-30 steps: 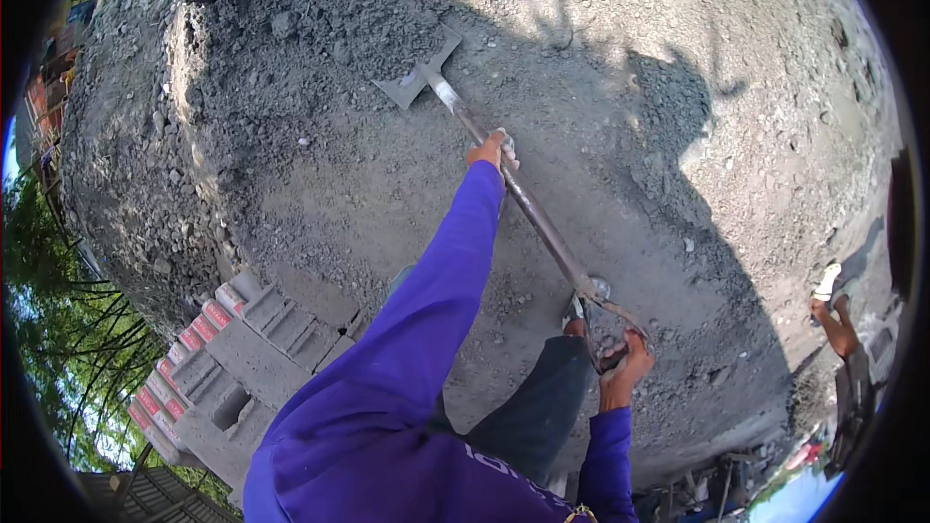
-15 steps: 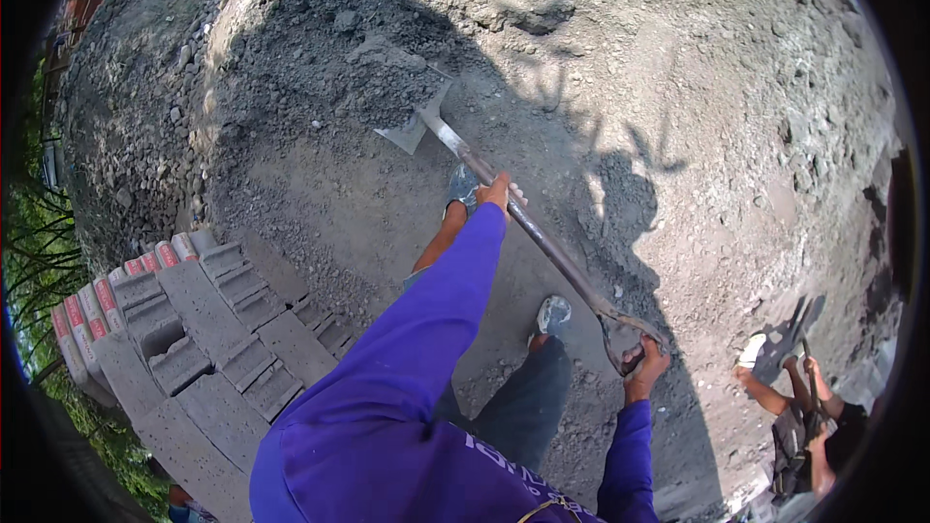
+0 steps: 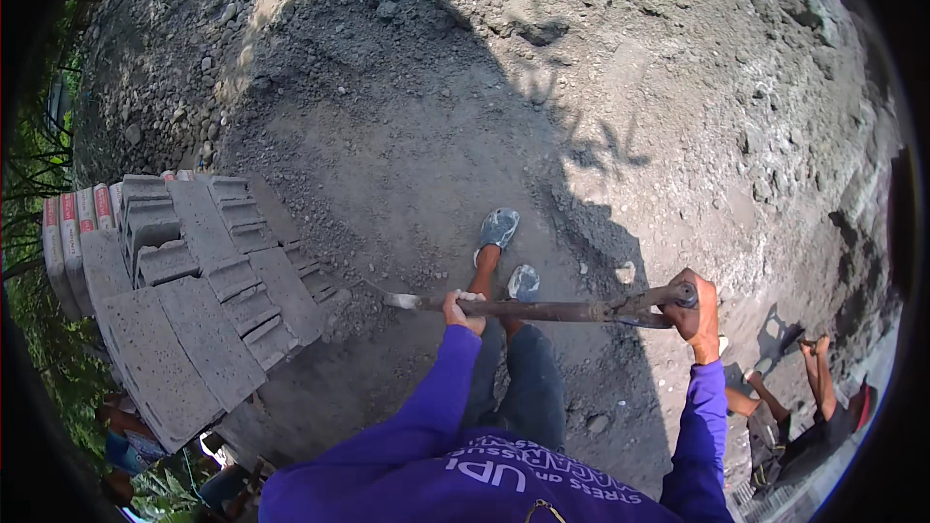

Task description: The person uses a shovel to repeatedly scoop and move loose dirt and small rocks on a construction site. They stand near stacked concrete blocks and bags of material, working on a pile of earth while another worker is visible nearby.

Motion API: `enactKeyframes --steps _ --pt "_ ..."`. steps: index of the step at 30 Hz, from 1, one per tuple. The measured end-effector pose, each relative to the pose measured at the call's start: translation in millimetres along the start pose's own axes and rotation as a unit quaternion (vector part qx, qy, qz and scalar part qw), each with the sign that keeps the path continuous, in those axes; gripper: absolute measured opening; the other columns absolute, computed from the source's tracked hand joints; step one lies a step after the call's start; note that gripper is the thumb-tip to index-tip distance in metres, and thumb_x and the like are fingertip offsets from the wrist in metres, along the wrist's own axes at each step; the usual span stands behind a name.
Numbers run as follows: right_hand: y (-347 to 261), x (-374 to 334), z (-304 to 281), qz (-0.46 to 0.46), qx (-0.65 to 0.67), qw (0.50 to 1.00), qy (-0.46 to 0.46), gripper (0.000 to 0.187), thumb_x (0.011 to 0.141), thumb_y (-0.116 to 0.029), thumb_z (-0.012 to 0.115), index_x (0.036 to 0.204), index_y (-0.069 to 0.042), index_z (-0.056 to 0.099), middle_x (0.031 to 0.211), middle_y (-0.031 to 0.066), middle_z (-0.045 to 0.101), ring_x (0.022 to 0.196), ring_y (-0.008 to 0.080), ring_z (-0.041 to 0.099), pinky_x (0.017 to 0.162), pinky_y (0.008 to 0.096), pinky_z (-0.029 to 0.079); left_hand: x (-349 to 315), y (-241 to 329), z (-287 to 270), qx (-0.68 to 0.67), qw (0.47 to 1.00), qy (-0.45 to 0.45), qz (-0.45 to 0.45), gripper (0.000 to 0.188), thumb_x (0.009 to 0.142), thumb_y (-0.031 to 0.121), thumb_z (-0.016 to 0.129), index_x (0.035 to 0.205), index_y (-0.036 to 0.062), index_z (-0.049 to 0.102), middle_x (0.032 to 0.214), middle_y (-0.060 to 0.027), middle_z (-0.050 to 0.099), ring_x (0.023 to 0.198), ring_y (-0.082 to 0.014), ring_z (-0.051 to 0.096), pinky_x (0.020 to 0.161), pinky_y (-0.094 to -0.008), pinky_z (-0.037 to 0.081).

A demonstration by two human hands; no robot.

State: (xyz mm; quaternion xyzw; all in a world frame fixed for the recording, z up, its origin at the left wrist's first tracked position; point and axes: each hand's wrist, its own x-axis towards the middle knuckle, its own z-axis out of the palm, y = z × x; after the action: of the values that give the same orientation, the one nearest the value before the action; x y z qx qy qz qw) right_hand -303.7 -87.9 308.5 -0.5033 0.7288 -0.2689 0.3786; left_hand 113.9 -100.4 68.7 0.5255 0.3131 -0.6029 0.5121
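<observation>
Brown-shafted shovel (image 3: 528, 310) is spanning the frame's lower centre; my left hand (image 3: 465, 312) is gripping the shaft (image 3: 572, 312), my right hand (image 3: 699, 315) the end handle (image 3: 685, 292), fingers wrapped around each.

Grey concrete blocks (image 3: 208, 291) beside red-and-white bags (image 3: 77, 223), green foliage (image 3: 39, 349) far left, a co-worker (image 3: 812, 438) lower right.

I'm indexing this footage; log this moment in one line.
left hand: grips shovel shaft | right hand: grips shovel handle | left side: stacked concrete blocks
</observation>
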Motion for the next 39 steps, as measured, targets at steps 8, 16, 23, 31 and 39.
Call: enactKeyframes --steps 8,16,23,31,39 --pt "-106 68 58 -0.084 0.04 0.985 -0.144 0.019 0.068 -0.004 0.077 0.082 -0.003 0.063 0.07 0.0087 0.065 0.061 0.0149 0.061 0.056 0.0343 0.047 -28 59 -95 0.008 0.985 0.157 0.076 0.014 0.083 0.024 0.06 0.077 0.0117 0.056 0.079 -0.0057 0.062 0.077 -0.0248 0.065 0.079 -0.0444 0.056" --pt "-19 -165 31 0.302 0.363 0.88 0.057 0.053 0.076 0.005 0.069 0.128 0.002 0.062 0.067 0.0065 0.064 0.049 0.0156 0.058 0.051 0.0296 0.051 28 -117 31 0.321 0.946 -0.001 -0.037 0.031 0.089 0.022 0.072 0.106 0.0026 0.056 0.084 -0.0132 0.063 0.066 -0.0271 0.066 0.059 -0.0518 0.06" --pt "3 -162 193 0.415 0.658 0.515 0.36 0.011 0.085 -0.005 0.07 0.088 -0.004 0.059 0.055 0.002 0.047 0.04 0.0184 0.047 0.041 0.0318 0.043 102 -156 109 0.66 0.745 -0.095 0.019 0.026 0.088 0.021 0.066 0.091 -0.0028 0.058 0.07 -0.0138 0.063 0.057 -0.0285 0.065 0.052 -0.0476 0.058" --pt "0 2 246 0.431 0.705 0.422 0.373 0.013 0.086 -0.011 0.071 0.088 -0.008 0.058 0.056 0.0008 0.048 0.043 0.0149 0.048 0.042 0.0306 0.043 85 -149 168 0.629 0.767 -0.117 -0.053 0.018 0.087 0.02 0.069 0.091 0.0062 0.058 0.07 -0.008 0.059 0.056 -0.0226 0.062 0.052 -0.0445 0.059" --pt "-5 -45 236 0.427 0.689 0.442 0.383 0.017 0.087 -0.002 0.064 0.104 0.001 0.064 0.062 0.0036 0.054 0.043 0.0142 0.051 0.042 0.0298 0.044 38 -162 131 0.676 0.735 0.006 -0.043 0.015 0.089 0.014 0.066 0.094 0.0059 0.055 0.07 -0.0092 0.059 0.049 -0.0231 0.059 0.044 -0.0451 0.054"
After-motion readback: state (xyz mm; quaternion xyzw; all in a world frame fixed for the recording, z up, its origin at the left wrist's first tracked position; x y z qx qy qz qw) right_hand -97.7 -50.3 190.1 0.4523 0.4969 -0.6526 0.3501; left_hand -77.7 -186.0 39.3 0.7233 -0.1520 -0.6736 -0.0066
